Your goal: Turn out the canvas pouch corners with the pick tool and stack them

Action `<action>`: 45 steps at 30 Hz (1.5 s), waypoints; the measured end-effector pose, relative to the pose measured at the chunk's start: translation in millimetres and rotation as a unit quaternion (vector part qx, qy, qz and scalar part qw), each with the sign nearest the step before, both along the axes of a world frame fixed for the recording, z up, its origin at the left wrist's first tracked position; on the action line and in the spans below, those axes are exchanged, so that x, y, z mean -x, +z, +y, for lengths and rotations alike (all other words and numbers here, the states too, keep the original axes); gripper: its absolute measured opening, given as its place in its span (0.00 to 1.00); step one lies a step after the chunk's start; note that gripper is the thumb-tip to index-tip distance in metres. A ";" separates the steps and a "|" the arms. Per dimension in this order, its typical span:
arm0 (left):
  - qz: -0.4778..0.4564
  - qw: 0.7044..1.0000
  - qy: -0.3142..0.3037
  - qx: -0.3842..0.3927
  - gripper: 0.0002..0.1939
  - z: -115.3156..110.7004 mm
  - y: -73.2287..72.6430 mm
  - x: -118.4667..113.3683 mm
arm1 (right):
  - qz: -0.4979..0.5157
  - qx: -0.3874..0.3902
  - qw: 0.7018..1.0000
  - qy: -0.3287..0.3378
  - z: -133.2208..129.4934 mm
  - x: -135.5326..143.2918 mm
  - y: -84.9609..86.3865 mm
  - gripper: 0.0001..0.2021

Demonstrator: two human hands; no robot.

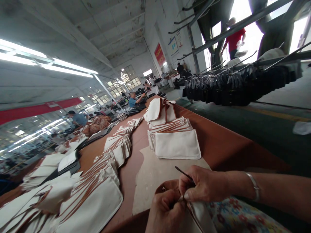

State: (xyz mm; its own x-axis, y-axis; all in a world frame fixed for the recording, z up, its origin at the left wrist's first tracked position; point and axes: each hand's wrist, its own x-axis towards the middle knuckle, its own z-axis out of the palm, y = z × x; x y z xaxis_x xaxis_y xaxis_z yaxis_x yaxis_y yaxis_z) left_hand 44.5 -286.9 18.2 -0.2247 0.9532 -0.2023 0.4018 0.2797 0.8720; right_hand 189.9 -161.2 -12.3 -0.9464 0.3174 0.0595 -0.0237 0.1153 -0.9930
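Head view, forward-down (tilted); left hand [166, 208], right hand [205, 184] close.

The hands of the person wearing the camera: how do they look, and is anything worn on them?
The left hand and right hand are both bare, without gloves. A narrow, silver-coloured bangle sits near the right wrist, and no sleeve covers the visible right forearm. The left forearm is out of view.

no text can be read: the sign [159, 55] at twelve o'clock and banner [29, 112] at nine are too blurred.
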 end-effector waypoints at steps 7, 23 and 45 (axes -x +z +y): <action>-0.130 0.990 -0.002 0.055 0.24 -6.4 -6.9 6.5 | 0.222 -0.225 0.949 -0.022 -12.3 -13.4 4.5 0.05; -0.221 0.972 -0.046 0.058 0.27 -20.0 -8.9 7.2 | 0.134 -0.038 0.990 0.016 -8.1 -32.7 2.6 0.17; -0.100 0.989 -0.106 0.034 0.34 -15.4 13.0 21.4 | 0.045 -0.013 0.992 0.114 6.2 -25.3 9.8 0.16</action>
